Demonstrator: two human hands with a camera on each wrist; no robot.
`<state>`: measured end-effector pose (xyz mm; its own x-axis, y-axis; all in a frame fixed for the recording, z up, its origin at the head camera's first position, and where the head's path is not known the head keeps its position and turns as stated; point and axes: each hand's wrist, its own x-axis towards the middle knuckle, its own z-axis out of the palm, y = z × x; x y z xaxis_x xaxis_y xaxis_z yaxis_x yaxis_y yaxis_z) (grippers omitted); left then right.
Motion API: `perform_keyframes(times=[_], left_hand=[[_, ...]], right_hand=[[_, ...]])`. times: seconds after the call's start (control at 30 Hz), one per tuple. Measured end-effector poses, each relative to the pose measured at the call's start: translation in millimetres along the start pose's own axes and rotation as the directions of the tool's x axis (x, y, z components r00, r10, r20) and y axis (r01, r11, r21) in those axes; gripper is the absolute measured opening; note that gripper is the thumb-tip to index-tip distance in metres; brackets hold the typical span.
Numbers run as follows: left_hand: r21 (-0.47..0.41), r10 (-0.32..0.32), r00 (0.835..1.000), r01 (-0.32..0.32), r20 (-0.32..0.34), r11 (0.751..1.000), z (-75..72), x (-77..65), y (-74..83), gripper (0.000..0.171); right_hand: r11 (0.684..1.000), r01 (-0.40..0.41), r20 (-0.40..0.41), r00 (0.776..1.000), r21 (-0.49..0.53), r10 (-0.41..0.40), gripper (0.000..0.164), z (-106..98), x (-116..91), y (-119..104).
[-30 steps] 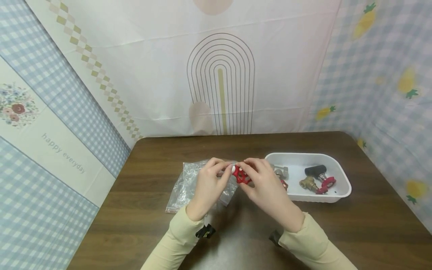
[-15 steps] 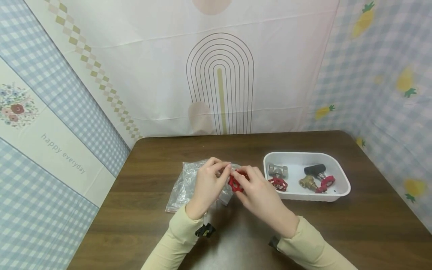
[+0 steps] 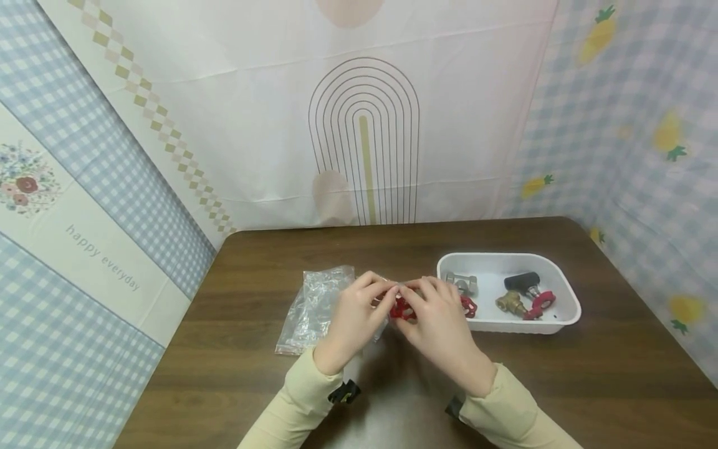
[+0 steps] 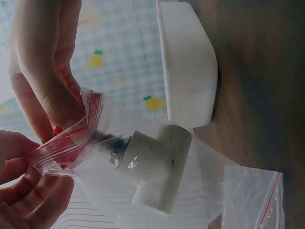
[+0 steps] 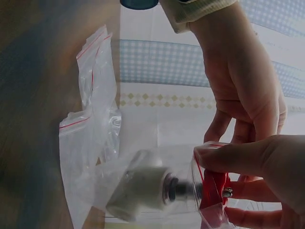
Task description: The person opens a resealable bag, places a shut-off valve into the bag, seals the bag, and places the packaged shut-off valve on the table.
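A valve with a white tee-shaped body [image 4: 147, 167] hangs inside a clear zip bag [image 5: 190, 143] between my hands, its red handwheel [image 5: 214, 191] at the bag's mouth. My left hand [image 3: 356, 315] pinches the bag's red-striped edge from the left. From the other side, my right hand [image 3: 440, 315] grips the bag mouth, thumb across the strip and fingers against the handwheel. The valve body points down toward the table in both wrist views. In the head view the hands cover most of the valve, and only part of the red wheel shows.
To the right stands a white plastic tray [image 3: 569, 312]. It holds a silver valve [image 3: 462, 284], a brass valve [image 3: 510, 303] and a black-bodied valve [image 3: 521, 282], with red handwheels. Flat clear zip bags [image 3: 314, 305] lie at the left on the brown table [image 3: 235, 349].
The right hand shifted left with the handwheel, uncovering the silver valve, then moved slightly back. The fingers of both hands have come together at the bag mouth, and less of the wheel shows.
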<state>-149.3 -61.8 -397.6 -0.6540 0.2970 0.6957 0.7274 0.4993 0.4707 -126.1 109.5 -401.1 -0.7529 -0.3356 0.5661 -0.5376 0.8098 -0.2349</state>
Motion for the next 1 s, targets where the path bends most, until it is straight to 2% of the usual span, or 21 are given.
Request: perform_keyframes(times=[0.17, 0.4, 0.63, 0.8, 1.0], left_hand=[[-0.037, 0.011, 1.0, -0.011, -0.01, 0.999, 2.1, -2.4, -2.6, 0.011], [-0.076, 0.064, 0.997, -0.067, -0.042, 0.995, 1.3, -2.5, -7.8, 0.009], [-0.095, 0.097, 0.993, -0.104, -0.07, 0.99, -1.1, -0.6, -6.9, 0.008], [-0.116, 0.074, 0.992, -0.086, -0.103, 0.99, -2.7, 0.3, -7.3, 0.006], [-0.138, 0.013, 0.991, -0.031, -0.132, 0.99, -7.5, 1.1, -10.5, 0.006]], right_hand=[[0.998, -0.02, 0.067, 0.998, 0.057, 0.017, 0.054, 1.5, -2.1, 0.7], [0.997, 0.023, 0.1, 0.995, 0.076, -0.031, 0.053, 1.7, -2.8, 3.3], [0.993, 0.091, 0.046, 0.994, 0.076, -0.095, 0.044, 7.3, -4.2, 5.6], [0.989, 0.122, 0.023, 0.992, 0.084, -0.125, 0.04, 8.9, -3.9, 5.5], [0.981, 0.156, 0.027, 0.987, 0.111, -0.16, 0.034, 9.2, -6.3, 8.5]])
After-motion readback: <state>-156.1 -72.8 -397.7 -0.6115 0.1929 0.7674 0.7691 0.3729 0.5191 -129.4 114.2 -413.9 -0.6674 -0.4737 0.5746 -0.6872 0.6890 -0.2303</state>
